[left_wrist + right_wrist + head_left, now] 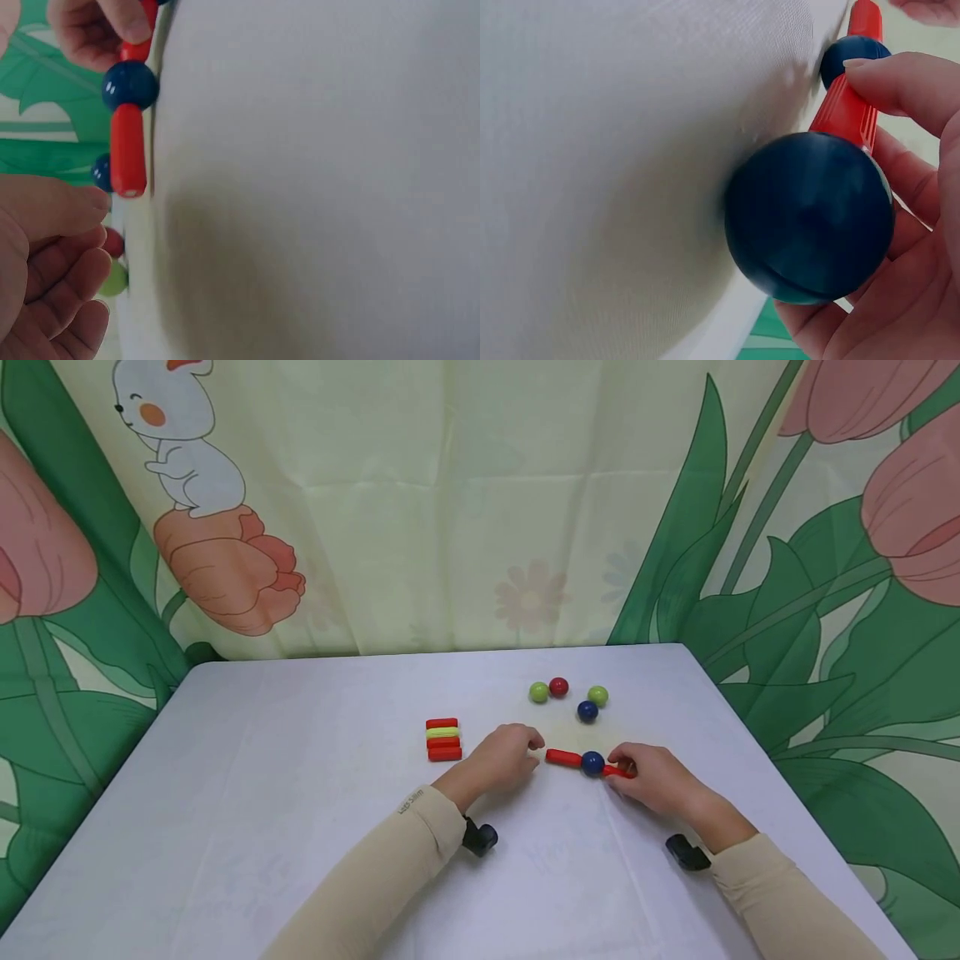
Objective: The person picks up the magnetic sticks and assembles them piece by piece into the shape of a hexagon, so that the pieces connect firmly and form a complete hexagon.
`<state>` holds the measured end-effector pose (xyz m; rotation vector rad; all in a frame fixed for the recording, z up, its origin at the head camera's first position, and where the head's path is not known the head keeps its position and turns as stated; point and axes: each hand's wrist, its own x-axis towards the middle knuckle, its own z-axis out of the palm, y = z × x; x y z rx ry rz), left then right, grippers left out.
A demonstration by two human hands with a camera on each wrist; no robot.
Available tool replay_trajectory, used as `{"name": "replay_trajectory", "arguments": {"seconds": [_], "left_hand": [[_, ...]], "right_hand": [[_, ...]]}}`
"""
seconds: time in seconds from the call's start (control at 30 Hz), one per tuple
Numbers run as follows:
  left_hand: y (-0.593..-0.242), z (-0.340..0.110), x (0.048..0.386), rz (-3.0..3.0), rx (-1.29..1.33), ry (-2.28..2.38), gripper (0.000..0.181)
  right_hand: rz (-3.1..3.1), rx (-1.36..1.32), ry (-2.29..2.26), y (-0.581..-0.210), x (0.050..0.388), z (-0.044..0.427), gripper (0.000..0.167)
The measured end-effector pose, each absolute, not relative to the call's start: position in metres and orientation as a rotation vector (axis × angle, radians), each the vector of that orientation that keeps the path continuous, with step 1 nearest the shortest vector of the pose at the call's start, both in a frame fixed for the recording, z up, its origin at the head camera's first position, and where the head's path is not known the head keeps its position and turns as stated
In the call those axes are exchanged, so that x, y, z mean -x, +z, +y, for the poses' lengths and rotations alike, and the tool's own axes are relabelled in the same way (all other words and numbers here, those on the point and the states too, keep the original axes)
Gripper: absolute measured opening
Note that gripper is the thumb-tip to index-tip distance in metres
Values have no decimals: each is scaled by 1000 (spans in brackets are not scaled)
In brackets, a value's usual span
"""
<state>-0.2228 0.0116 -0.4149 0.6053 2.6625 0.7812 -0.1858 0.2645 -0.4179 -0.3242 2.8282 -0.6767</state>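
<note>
Right of the middle blue ball (pixel 592 764), the right hand (pixel 654 777) pinches one red rod (pixel 845 112); left of it, the second red rod (pixel 562 757) ends (unheld) just beside the left hand (pixel 498 764), its fingers relaxed, empty. A bump there could knock it off the ball.

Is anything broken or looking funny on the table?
Nope, nothing stands out. The yellow-green stick lies neatly among red ones, the loose red ball sits near other loose balls on the table, and the right hand holds a red stick with a blue ball at each end. I see no cracks or spills.
</note>
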Motion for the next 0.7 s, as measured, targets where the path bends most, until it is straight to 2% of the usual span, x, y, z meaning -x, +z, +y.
{"name": "replay_trajectory", "arguments": {"seconds": [0.2, 0.5, 0.7], "left_hand": [[-409, -12, 223, 2703, -570, 758, 35], [-407, -56, 221, 2773, -543, 770, 31], [-406, -70, 230, 2838, -591, 741, 29]], "right_hand": [[2813, 340, -686, -417, 186, 268, 35], [2790, 357, -697, -416, 187, 270, 48], [2783, 418, -680, -416, 188, 270, 56]]}}
